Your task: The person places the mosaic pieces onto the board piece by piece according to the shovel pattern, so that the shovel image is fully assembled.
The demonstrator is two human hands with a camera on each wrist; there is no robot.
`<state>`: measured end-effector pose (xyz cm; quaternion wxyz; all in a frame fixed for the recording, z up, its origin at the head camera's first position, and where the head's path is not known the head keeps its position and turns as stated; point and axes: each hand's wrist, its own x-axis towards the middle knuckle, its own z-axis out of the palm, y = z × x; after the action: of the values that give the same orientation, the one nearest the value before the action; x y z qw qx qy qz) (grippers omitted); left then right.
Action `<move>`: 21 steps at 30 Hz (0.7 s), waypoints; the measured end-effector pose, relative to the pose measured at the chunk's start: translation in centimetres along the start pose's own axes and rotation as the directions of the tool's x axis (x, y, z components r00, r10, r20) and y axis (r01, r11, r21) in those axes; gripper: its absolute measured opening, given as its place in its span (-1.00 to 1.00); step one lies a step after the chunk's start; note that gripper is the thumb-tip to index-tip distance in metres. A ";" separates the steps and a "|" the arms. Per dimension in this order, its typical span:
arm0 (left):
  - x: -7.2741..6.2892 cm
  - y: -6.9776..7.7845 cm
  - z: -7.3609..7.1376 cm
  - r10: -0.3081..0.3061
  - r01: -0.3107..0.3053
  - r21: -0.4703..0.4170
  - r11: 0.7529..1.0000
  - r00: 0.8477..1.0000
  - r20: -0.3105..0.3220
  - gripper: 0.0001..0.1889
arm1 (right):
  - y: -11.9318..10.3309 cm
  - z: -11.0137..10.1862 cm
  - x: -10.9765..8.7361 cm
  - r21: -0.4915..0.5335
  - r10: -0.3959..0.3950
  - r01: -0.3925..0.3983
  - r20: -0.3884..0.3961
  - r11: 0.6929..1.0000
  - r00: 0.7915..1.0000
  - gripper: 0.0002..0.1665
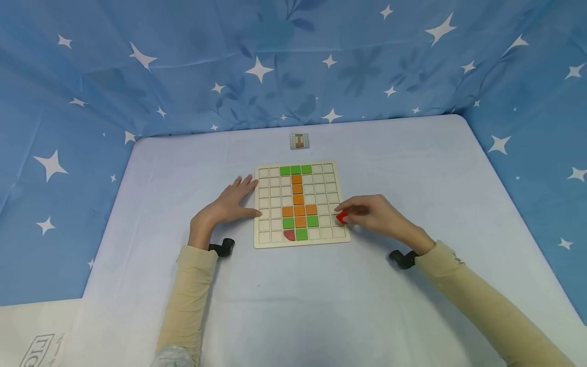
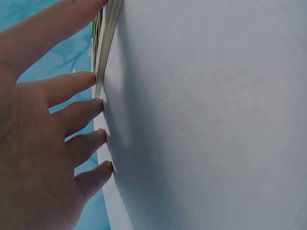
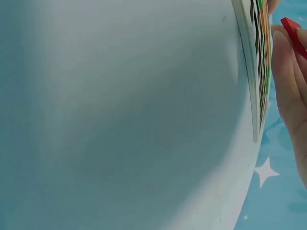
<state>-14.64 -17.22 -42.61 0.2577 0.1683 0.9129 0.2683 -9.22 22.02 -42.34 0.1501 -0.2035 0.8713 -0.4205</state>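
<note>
A cream grid board (image 1: 270, 243) lies on the white table, with green tiles (image 1: 295, 169) in its top row and orange tiles (image 1: 298, 199) running down the middle. Lower down are more green tiles and a red quarter-round tile (image 1: 289, 235) in the bottom row. My left hand (image 1: 228, 203) rests at the board's left edge, fingers spread, thumb and fingertips touching the rim. Over the board's right edge, my right hand (image 1: 373, 214) pinches a red tile (image 1: 341, 218) between thumb and fingers. The right wrist view shows this red tile (image 3: 293, 36) held above the board.
A small pattern card (image 1: 299, 141) lies beyond the board's far edge. Blue star-printed cloth (image 1: 293, 76) hangs behind and beside the table (image 1: 293, 306). A black wrist camera is on each wrist. Printed lettering shows on a pale surface (image 1: 41, 331) at the lower left.
</note>
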 end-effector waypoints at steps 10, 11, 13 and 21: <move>-0.1 0.0 0.2 -0.017 0.017 -0.001 1.000 1.000 0.004 0.00 | -0.6 1.4 0.7 0.061 0.036 -0.038 0.036 0.997 0.999 -0.75; -0.1 0.0 0.2 -0.020 0.020 -0.003 1.000 1.000 0.004 0.00 | -0.6 1.6 0.8 0.079 0.035 -0.039 0.044 0.996 0.998 -0.75; -0.2 -0.1 0.3 -0.023 0.023 -0.003 1.000 1.000 0.006 0.00 | -0.6 2.0 1.0 0.109 0.034 -0.041 0.062 0.993 0.997 -0.74; 0.0 -0.2 0.1 -0.013 0.013 0.000 1.000 1.000 -0.004 0.00 | -1.3 3.1 1.6 0.112 0.051 -0.060 0.082 0.992 0.995 -0.76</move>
<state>-14.61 -17.31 -42.85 0.2576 0.1620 0.9144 0.2670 -8.99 18.36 -43.30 0.2074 -0.1867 0.8445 -0.4571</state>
